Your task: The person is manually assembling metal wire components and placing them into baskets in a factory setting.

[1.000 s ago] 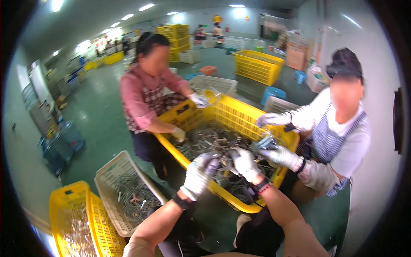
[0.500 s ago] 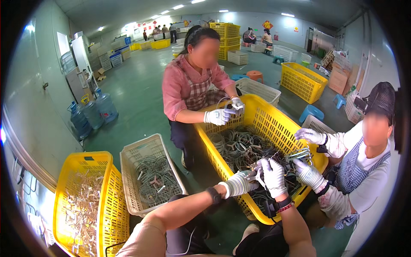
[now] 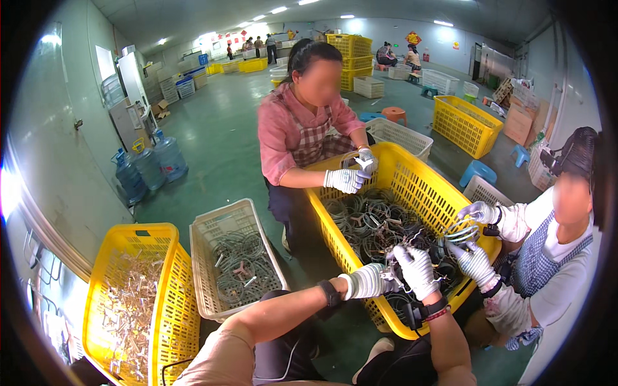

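Note:
My left hand (image 3: 365, 282), in a white striped glove, is closed round a small light-grey piece (image 3: 390, 276) over the near end of the yellow crate (image 3: 333, 243). Beside it my right hand (image 3: 417, 270), gloved too, has its fingers bent in a pinch; what lies between them is too small to make out. Beneath both hands a tangle of grey coiled cables (image 3: 370, 215) with small metal parts fills the crate. Across from me a co-worker's gloved hands (image 3: 351, 175) hold a cable with a pale piece. On the right, another co-worker's hands (image 3: 473, 260) hold a looped bundle of pale cable (image 3: 460, 231).
To my left stand a white crate (image 3: 201, 267) with coiled cables and a yellow crate (image 3: 170, 289) of thin metal pieces. Large water bottles (image 3: 170, 157) line the left wall. Stools (image 3: 477, 172) and more crates (image 3: 467, 125) stand beyond the co-workers.
The whole view has shifted slightly. My two hands stay close together at the grey piece. The right co-worker's cable bundle now shows as a wider loop between the hands.

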`<state>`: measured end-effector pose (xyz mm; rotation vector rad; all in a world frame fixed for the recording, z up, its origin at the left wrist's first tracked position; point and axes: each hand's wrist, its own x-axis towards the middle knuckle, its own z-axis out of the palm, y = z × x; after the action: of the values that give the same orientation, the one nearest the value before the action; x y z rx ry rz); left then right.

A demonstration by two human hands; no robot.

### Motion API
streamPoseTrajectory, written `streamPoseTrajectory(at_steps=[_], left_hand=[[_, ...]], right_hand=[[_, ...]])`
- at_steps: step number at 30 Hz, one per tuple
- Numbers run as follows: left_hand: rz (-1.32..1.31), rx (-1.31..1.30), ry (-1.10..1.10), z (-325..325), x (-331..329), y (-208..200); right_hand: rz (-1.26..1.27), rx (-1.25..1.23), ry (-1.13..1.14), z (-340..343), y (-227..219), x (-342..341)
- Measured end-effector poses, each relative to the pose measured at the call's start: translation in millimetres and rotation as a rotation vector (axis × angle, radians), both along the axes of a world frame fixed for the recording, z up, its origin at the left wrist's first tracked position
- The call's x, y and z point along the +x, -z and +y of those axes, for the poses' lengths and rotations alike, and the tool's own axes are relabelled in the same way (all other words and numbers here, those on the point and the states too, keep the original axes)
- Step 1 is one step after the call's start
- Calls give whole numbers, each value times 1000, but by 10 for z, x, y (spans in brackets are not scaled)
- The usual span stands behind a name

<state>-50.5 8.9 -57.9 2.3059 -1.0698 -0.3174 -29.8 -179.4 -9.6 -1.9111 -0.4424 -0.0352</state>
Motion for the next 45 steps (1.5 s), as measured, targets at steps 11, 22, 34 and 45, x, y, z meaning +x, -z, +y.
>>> streamPoseTrajectory(at_steps=[11,22,34,45], left_hand=[[595,-798,-127,23,18,82],[234,-556,-767,93,92,-361],[-324,-335,-314,13,148,-170],[-1,-668,-676,-65,-75,-569]], right_hand=[[223,312,-58,74,-306,-108],[292,568,-111,9,-366,-93],[361,485,-14,-92,-162,9],[353,686,-138,-114,-108,84]])
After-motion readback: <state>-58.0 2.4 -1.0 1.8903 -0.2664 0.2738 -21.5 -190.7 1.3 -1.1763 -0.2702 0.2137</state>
